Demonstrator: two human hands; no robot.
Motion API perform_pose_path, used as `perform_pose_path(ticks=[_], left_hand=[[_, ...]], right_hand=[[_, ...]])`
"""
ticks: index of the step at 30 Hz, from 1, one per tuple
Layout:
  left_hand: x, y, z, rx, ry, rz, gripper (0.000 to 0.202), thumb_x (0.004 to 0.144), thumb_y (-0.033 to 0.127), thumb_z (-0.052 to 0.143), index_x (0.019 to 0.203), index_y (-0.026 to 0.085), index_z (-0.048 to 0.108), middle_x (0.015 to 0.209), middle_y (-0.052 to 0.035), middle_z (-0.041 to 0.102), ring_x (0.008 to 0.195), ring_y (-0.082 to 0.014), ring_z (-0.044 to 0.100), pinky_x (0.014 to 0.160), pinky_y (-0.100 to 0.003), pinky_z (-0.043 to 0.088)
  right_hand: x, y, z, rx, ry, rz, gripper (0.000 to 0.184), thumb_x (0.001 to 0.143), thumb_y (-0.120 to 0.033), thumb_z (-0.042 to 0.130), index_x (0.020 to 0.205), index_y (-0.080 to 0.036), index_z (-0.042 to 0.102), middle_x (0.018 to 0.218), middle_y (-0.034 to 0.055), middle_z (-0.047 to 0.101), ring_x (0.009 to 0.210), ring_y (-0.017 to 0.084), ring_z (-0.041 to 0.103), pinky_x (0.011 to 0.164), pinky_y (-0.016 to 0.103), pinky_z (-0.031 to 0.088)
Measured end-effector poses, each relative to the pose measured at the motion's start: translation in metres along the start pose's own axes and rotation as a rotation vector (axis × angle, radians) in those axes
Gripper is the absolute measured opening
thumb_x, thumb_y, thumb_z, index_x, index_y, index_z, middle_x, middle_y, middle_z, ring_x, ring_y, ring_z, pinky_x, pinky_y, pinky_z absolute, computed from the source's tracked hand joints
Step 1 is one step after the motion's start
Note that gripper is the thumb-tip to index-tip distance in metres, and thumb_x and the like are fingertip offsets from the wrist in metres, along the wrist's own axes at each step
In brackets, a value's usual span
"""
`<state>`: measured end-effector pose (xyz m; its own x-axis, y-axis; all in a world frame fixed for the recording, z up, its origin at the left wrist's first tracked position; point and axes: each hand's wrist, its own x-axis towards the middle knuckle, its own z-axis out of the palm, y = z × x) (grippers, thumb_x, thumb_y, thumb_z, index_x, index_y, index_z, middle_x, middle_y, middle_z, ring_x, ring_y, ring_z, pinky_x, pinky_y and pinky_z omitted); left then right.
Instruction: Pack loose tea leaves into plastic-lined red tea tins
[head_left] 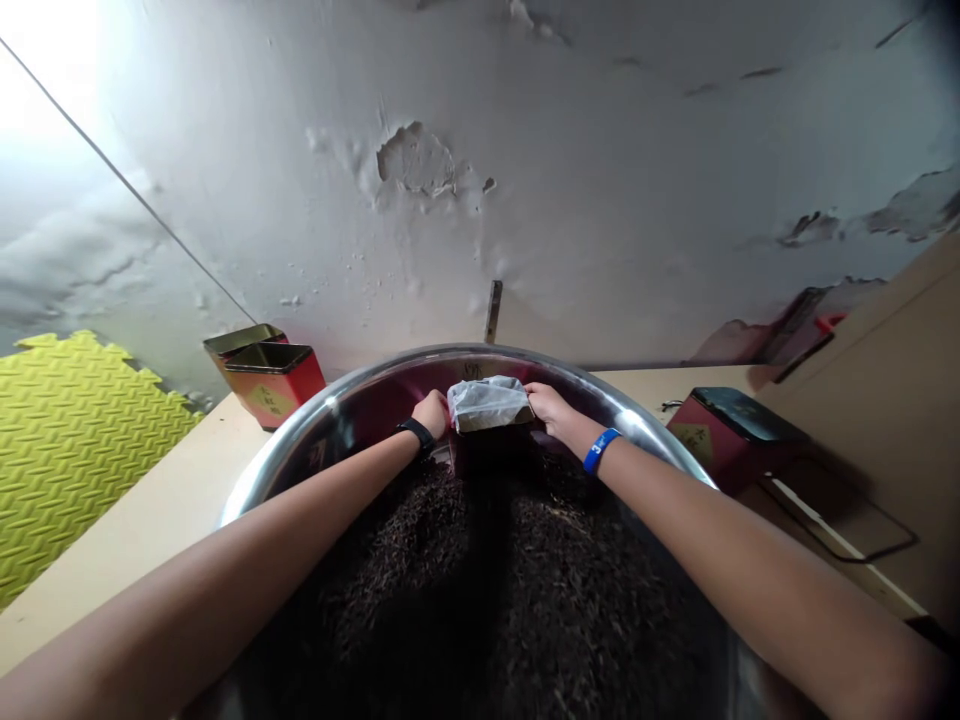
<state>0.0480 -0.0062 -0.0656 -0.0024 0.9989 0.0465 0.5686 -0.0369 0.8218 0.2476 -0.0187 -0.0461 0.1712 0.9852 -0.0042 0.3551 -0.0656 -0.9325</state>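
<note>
A dark red tea tin (491, 420) with a gold rim is held inside a large steel basin (315, 420), near its far wall. A whitish, crinkled liner bag (487, 393) is folded over the tin's opening. My left hand (431, 414) is closed on the tin's left side, its wrist in a black band. On the opposite side, my right hand (550, 408) grips the tin's edge; a blue wristband sits on that forearm. Below the tin lie dark, dried tea leaves (525, 600), partly in deep shadow. The tin's inside is hidden by the liner.
Two open red tins (274, 385) stand left of the basin on a pale tabletop (172, 500). Another dark red tin (731, 435) is at the right, by a thin metal frame (862, 545). Yellow foam matting (82, 440) lies far left. A peeling wall (562, 200) rises behind.
</note>
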Motion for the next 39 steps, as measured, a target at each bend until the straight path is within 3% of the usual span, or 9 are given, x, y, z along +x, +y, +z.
perform_pose_path(ticks=[3,7,13,15,19,24,29,36,39], left_hand=[[-0.005,0.012,-0.013,0.162,0.122,0.342,0.021,0.071,0.011,0.051,0.091,0.017,0.053,0.09,-0.0064,0.056,0.076,-0.016,0.053,0.07,-0.027,0.042],[-0.008,0.036,-0.03,0.287,0.144,0.666,0.011,0.078,0.019,0.045,0.085,0.015,0.053,0.081,-0.0058,0.056,0.074,-0.0163,0.052,0.07,-0.027,0.042],[-0.013,0.041,-0.039,0.302,-0.254,0.714,0.063,0.059,0.041,0.068,0.111,0.013,0.047,0.107,-0.0101,0.054,0.093,-0.022,0.053,0.078,-0.03,0.044],[-0.009,0.035,-0.037,0.344,-0.214,0.735,0.067,0.054,0.036,0.073,0.112,0.014,0.048,0.112,-0.0108,0.051,0.097,-0.0233,0.052,0.082,-0.031,0.043],[0.003,0.024,-0.034,0.381,-0.025,0.662,0.037,0.062,0.03,0.068,0.094,0.014,0.056,0.098,-0.0071,0.054,0.074,-0.0165,0.055,0.069,-0.027,0.044],[0.012,0.02,-0.039,0.442,-0.043,0.753,0.014,0.067,0.029,0.064,0.07,0.016,0.059,0.076,-0.0022,0.054,0.069,-0.0148,0.052,0.066,-0.024,0.04],[0.014,0.018,-0.042,0.462,0.006,0.752,0.009,0.069,0.023,0.061,0.071,0.015,0.059,0.077,-0.0038,0.056,0.069,-0.0154,0.052,0.066,-0.024,0.04],[0.011,0.023,-0.048,0.407,-0.091,0.762,0.005,0.07,0.022,0.059,0.072,0.017,0.059,0.074,-0.0008,0.059,0.067,-0.0135,0.052,0.064,-0.021,0.038],[0.006,0.026,-0.047,0.458,-0.053,0.793,0.006,0.073,0.023,0.056,0.074,0.018,0.059,0.079,-0.0028,0.059,0.072,-0.0154,0.053,0.068,-0.023,0.038]], right_hand=[[0.0,0.003,-0.003,-0.09,0.07,0.006,0.018,0.066,-0.004,0.045,0.079,-0.014,0.053,0.066,0.0024,0.056,0.052,0.009,0.047,0.049,0.02,0.038],[0.003,-0.002,-0.02,-0.248,0.134,-0.067,0.019,0.066,-0.008,0.051,0.083,-0.016,0.052,0.07,0.0021,0.056,0.055,0.009,0.046,0.05,0.02,0.036],[-0.002,-0.032,-0.046,-0.42,-0.009,-0.239,0.016,0.075,-0.031,0.053,0.082,-0.017,0.055,0.065,0.0011,0.056,0.055,0.009,0.048,0.054,0.021,0.037],[-0.008,-0.038,-0.047,-0.463,-0.115,-0.285,0.024,0.066,-0.038,0.063,0.076,-0.016,0.058,0.065,0.001,0.058,0.058,0.01,0.05,0.056,0.021,0.037],[-0.019,-0.04,-0.043,-0.679,-0.226,-0.471,0.046,0.051,-0.034,0.075,0.091,-0.019,0.058,0.083,0.0007,0.06,0.071,0.012,0.052,0.061,0.02,0.036],[-0.023,-0.038,-0.036,-0.789,-0.179,-0.553,0.023,0.067,-0.019,0.06,0.09,-0.018,0.056,0.077,0.0004,0.059,0.064,0.01,0.049,0.057,0.02,0.032],[-0.027,-0.041,-0.032,-0.816,-0.25,-0.645,0.013,0.069,-0.02,0.056,0.082,-0.017,0.056,0.071,0.0,0.058,0.06,0.009,0.045,0.059,0.02,0.03],[-0.037,-0.054,-0.038,-0.86,-0.394,-0.662,0.003,0.069,-0.02,0.053,0.069,-0.018,0.055,0.064,-0.0022,0.055,0.057,0.008,0.046,0.054,0.019,0.029],[-0.039,-0.057,-0.036,-0.976,-0.346,-0.659,0.001,0.068,-0.018,0.053,0.068,-0.019,0.054,0.065,-0.0013,0.056,0.057,0.009,0.047,0.052,0.02,0.027]])
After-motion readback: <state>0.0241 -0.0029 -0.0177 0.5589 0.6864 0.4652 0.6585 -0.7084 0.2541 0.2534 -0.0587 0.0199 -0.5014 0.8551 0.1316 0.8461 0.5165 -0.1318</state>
